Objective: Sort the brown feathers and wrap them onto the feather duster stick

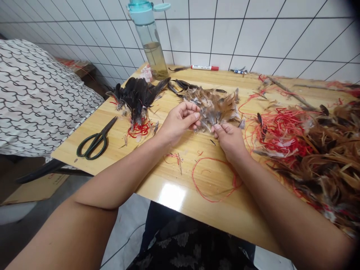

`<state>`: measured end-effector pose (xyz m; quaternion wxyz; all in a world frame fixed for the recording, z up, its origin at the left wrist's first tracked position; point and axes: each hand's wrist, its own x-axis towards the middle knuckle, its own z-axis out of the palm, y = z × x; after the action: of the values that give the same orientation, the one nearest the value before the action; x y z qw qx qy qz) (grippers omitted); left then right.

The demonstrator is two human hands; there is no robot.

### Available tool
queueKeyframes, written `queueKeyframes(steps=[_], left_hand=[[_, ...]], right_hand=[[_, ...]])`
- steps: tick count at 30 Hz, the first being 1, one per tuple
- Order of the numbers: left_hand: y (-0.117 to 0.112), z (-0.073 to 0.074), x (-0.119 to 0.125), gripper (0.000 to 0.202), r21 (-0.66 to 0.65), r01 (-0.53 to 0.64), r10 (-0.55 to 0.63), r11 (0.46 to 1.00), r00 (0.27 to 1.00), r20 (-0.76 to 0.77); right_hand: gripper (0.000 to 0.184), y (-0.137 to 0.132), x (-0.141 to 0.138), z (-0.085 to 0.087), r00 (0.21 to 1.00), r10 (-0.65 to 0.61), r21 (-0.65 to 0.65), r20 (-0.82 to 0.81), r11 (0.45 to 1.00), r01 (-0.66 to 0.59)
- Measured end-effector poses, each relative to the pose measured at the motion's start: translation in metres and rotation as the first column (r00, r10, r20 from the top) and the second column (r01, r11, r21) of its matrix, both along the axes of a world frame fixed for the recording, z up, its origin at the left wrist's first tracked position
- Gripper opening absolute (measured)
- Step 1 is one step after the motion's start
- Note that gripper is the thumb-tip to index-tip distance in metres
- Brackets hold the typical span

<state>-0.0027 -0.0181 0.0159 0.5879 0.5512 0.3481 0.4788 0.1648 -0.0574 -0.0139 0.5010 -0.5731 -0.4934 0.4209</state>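
Note:
My left hand (180, 122) and my right hand (229, 138) meet over a wooden table (174, 195), both pinching the near edge of a small heap of brown and grey feathers (213, 105). The fingers of each hand are closed on feathers from that heap. A loop of red string (213, 180) lies on the table just below my hands. A bundle of black feathers (137, 95) tied with red string lies to the left of my left hand.
Black-handled scissors (97, 140) lie at the table's left edge. A big pile of brown feathers and red string (317, 157) covers the right side. A water bottle (150, 41), a red marker (204, 68) and a tiled wall stand behind. A patterned cushion (36, 97) is at left.

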Motion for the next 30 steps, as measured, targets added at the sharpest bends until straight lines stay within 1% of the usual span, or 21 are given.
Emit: queueKeyframes(steps=[3, 6, 11, 13, 17, 21, 23, 25, 27, 29, 30], left_hand=[[-0.006, 0.003, 0.005, 0.022, 0.038, -0.005, 0.007, 0.999, 0.999, -0.048], [-0.009, 0.007, 0.008, 0.021, 0.090, -0.016, 0.026, 0.996, 0.994, -0.110], [-0.008, 0.006, 0.010, 0.012, 0.233, -0.109, 0.147, 0.966, 0.978, -0.150], [-0.007, 0.003, 0.010, 0.010, 0.305, -0.115, 0.173, 0.945, 0.970, -0.169], [-0.008, 0.000, 0.010, 0.008, 0.443, -0.094, 0.218, 0.892, 0.947, -0.238], [-0.011, 0.003, 0.009, 0.008, 0.557, -0.098, 0.319, 0.825, 0.894, -0.314], [-0.013, 0.005, 0.008, 0.007, 0.617, -0.093, 0.380, 0.781, 0.856, -0.351], [-0.014, 0.006, 0.007, 0.006, 0.684, -0.074, 0.433, 0.726, 0.822, -0.370], [-0.015, 0.006, 0.007, 0.008, 0.734, -0.045, 0.463, 0.678, 0.801, -0.378], [-0.015, 0.006, 0.007, 0.010, 0.752, -0.014, 0.465, 0.659, 0.794, -0.392], [-0.015, 0.007, 0.007, 0.012, 0.751, -0.003, 0.457, 0.660, 0.795, -0.399]], right_hand=[[0.027, 0.000, -0.002, -0.002, 0.999, 0.014, 0.004, 0.048, 1.000, -0.014], [0.032, 0.000, -0.002, 0.001, 0.999, 0.018, -0.037, 0.033, 0.999, -0.017], [0.038, 0.001, 0.000, 0.009, 0.998, 0.039, -0.077, -0.047, 0.996, -0.043], [0.037, 0.001, 0.001, 0.012, 0.996, 0.063, -0.100, -0.068, 0.993, -0.070], [0.032, -0.001, 0.001, 0.016, 0.987, 0.124, -0.129, -0.102, 0.982, -0.137], [0.032, -0.003, 0.001, 0.018, 0.976, 0.187, -0.130, -0.114, 0.971, -0.201], [0.033, -0.003, 0.001, 0.020, 0.968, 0.215, -0.137, -0.132, 0.963, -0.233], [0.034, -0.004, 0.002, 0.021, 0.956, 0.243, -0.149, -0.163, 0.952, -0.268], [0.033, -0.004, 0.002, 0.022, 0.945, 0.261, -0.162, -0.197, 0.942, -0.294], [0.032, -0.005, 0.002, 0.023, 0.934, 0.273, -0.177, -0.233, 0.932, -0.316], [0.032, -0.006, 0.001, 0.023, 0.926, 0.278, -0.187, -0.256, 0.925, -0.330]])
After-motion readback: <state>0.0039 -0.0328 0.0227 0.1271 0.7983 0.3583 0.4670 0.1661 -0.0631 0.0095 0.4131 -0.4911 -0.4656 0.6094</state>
